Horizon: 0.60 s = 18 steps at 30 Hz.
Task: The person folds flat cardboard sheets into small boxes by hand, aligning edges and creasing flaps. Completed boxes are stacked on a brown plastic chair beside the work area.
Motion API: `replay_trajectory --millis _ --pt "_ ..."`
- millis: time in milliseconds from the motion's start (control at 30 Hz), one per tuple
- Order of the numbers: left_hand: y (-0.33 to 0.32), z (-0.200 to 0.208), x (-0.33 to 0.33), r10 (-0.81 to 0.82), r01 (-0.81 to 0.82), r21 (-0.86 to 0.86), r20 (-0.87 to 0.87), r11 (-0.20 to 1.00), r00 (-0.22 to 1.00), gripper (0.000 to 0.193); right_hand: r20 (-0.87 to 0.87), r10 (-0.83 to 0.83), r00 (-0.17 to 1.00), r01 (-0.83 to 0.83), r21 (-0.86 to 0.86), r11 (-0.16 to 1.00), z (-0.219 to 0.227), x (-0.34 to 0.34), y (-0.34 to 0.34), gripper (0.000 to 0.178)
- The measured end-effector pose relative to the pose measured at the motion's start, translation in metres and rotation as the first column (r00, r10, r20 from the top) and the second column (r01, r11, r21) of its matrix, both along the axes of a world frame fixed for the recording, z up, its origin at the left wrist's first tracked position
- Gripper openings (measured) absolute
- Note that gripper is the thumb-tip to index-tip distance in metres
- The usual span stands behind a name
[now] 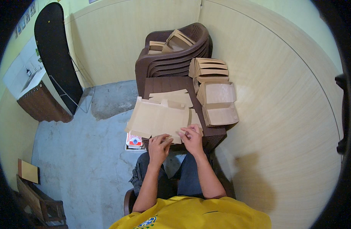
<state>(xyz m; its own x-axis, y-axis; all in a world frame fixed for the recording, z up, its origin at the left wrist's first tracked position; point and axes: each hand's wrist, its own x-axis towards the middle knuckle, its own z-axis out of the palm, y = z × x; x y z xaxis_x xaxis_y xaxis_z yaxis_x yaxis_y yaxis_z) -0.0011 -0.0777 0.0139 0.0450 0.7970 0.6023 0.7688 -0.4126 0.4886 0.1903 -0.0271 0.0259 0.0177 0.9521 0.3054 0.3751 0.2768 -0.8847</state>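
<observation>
A flat brown cardboard box blank (pixel 160 116) lies partly unfolded on top of a brown plastic table. At its near edge my left hand (pixel 159 148) has its fingers bent over a flap. My right hand (pixel 191 138) pinches the near right corner of the same blank, close to the left hand. Beneath and behind it more flat cardboard blanks (pixel 179 95) show. The fingertips of both hands are partly hidden by the cardboard and by each other.
Brown stacked plastic chairs (pixel 167 63) stand at the back, with folded cardboard boxes (pixel 179 41) on the seat. Along the right wall are several nested boxes (pixel 209 68) and an opened box (pixel 220 99). A small white-and-red carton (pixel 135 141) stands left of the table.
</observation>
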Motion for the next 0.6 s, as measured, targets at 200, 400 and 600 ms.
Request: replay_trajectory --millis 200,400,600 --pt "0.011 0.032 0.018 0.064 -0.054 -0.158 0.063 0.986 0.996 0.061 0.141 0.208 0.968 -0.232 0.193 0.953 0.017 -0.006 -0.005 0.024" --pt "0.023 0.034 0.034 -0.058 0.085 -0.311 0.093 0.947 0.994 0.032 -0.234 -0.169 0.957 0.172 -0.006 0.985 -0.01 -0.01 -0.006 0.03" --pt "0.021 0.018 0.05 -0.043 0.174 -0.268 0.433 0.947 0.901 0.022 -0.42 -0.129 0.898 0.04 -0.215 0.976 -0.034 -0.004 -0.001 0.027"
